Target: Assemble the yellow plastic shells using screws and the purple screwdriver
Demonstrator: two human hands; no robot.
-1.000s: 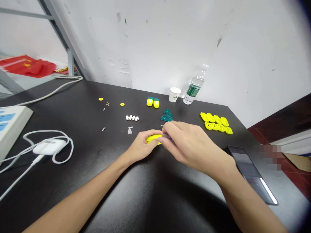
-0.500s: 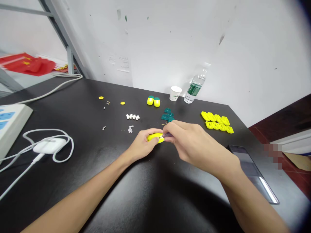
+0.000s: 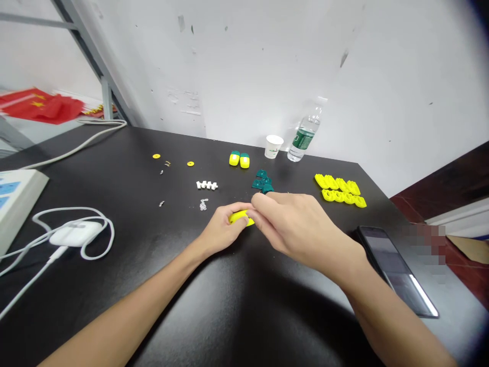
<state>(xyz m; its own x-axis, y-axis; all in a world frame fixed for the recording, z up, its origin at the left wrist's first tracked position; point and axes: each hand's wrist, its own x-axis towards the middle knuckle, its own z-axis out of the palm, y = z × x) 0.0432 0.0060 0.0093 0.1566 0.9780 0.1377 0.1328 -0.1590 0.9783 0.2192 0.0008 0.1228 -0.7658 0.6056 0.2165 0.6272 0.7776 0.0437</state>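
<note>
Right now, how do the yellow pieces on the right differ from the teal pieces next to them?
The yellow pieces are bright, in two tidy rows; the teal pieces are dark, in a loose cluster. The teal pieces lie nearer the right hand. Both rest on the black table.

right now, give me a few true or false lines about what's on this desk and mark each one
The left hand grips a yellow plastic piece: true.
The water bottle lies on its side: false, it stands upright beside a white paper cup.
Teal plastic pieces lie just beyond the right hand: true.
The white earbud case sits on the phone: false, it lies far to the left, inside a loop of white cable.
</note>
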